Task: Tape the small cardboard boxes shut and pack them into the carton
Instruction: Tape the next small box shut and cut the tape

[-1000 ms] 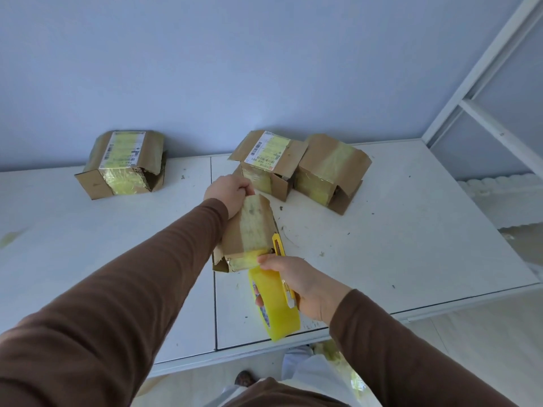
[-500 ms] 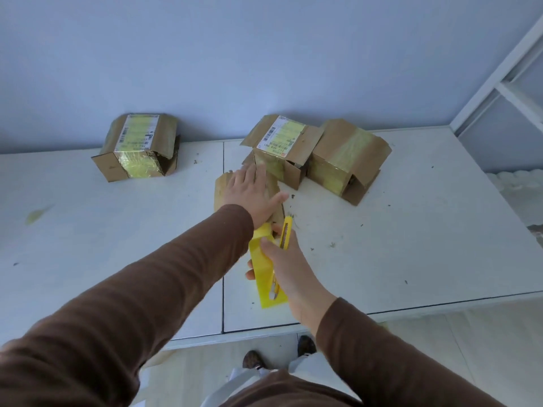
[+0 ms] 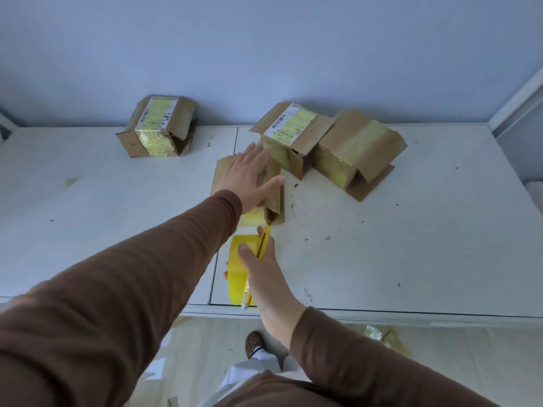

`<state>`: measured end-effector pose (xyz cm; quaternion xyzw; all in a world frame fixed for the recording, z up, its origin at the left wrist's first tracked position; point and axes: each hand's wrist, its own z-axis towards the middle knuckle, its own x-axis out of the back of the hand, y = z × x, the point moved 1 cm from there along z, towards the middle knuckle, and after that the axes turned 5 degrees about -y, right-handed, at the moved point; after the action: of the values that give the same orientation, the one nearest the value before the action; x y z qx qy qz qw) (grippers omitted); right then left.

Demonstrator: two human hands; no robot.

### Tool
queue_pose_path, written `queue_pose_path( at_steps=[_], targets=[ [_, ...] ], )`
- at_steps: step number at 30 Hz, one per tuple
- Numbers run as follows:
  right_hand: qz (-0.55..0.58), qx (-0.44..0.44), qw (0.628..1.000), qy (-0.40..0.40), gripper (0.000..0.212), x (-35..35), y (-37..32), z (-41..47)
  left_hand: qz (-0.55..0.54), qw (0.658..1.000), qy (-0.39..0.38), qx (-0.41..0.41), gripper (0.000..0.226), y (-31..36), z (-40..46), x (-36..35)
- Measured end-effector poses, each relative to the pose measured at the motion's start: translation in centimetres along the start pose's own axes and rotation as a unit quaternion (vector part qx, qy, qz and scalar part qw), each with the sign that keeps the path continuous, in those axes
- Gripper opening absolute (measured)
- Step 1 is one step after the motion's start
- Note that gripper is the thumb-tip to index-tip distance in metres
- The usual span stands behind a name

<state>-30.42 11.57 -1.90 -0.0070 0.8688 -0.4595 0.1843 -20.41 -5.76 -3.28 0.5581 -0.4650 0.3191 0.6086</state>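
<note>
Currently, box in hand: a small brown cardboard box (image 3: 273,189) lies at the centre of the frame on the white tabletop (image 3: 411,245), with a strip of yellow tape across its near end, partly hidden by the sleeve.
Left hand: the left hand (image 3: 249,179) lies flat on top of that box, fingers straight and spread, pressing it down; it grips nothing.
Right hand: the right hand (image 3: 261,268), just below the box in the frame, has its fingers curled round a yellow roll of packing tape (image 3: 238,268) and a slim yellow utility knife (image 3: 262,240) held alongside it.
Risk, tape: the strip looks to run from roll to box; if the cut or tear goes askew, it could wrinkle or lift off the flap, and the box would not stay shut.
Risk, knife: with knife and roll crowded in one grip, the blade end points toward the left forearm; a slip could nick the sleeve or drop the roll over the near edge.
Risk, box: pressing with an open palm only, a sideways pull on the tape could skid the box into its neighbours.
Count, small boxes: four — the one being pressed, two touching each other at upper centre-right (image 3: 296,133) (image 3: 357,148), one apart at upper left (image 3: 160,126).
Count, tape rolls: one.
Count, knives: one.
Count, carton: none in view, so I cannot tell where the boxes will go.
</note>
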Motion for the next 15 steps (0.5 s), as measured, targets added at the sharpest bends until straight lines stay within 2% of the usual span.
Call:
queue_pose_path(
  at_steps=[2,4,5,7,8,9,10,12,13,15],
  targets=[
    [0.004,0.015,1.000,-0.019,0.052,0.5,-0.3,0.0,-0.153,0.983,0.104,0.010,0.069,0.0,-1.7,2.1],
    [-0.001,0.024,0.999,-0.045,0.053,1.3,-0.7,0.0,-0.200,0.958,0.201,0.047,0.038,0.2,-5.0,3.7],
    [-0.027,0.026,0.998,-0.047,0.052,1.9,-0.9,-0.1,-0.197,0.955,0.206,0.084,0.025,0.3,-7.2,3.9],
    [-0.105,0.059,0.993,-0.006,0.035,3.7,-1.3,-0.2,-0.210,0.952,0.128,0.183,0.025,0.1,-11.6,2.9],
    [-0.148,0.082,0.985,0.028,0.020,4.8,-1.7,-0.1,-0.246,0.939,0.060,0.232,0.035,0.1,-13.5,2.1],
    [-0.186,0.096,0.977,0.047,0.011,6.1,-2.1,0.2,-0.310,0.911,-0.002,0.271,0.047,0.1,-14.8,1.3],
    [-0.225,0.099,0.968,0.045,0.012,7.2,-2.7,0.5,-0.394,0.868,-0.048,0.297,0.055,0.2,-15.5,0.7],
    [-0.330,0.079,0.941,-0.004,0.027,8.9,-4.1,1.2,-0.531,0.780,-0.091,0.318,0.046,0.3,-15.7,0.0],
    [-0.386,0.075,0.919,-0.030,0.034,9.3,-4.8,1.7,-0.563,0.757,-0.103,0.314,0.037,0.3,-15.4,0.1],
    [-0.490,0.098,0.864,-0.061,0.027,9.5,-5.9,2.5,-0.593,0.739,-0.123,0.296,0.028,0.3,-15.2,0.4]
  ],
)
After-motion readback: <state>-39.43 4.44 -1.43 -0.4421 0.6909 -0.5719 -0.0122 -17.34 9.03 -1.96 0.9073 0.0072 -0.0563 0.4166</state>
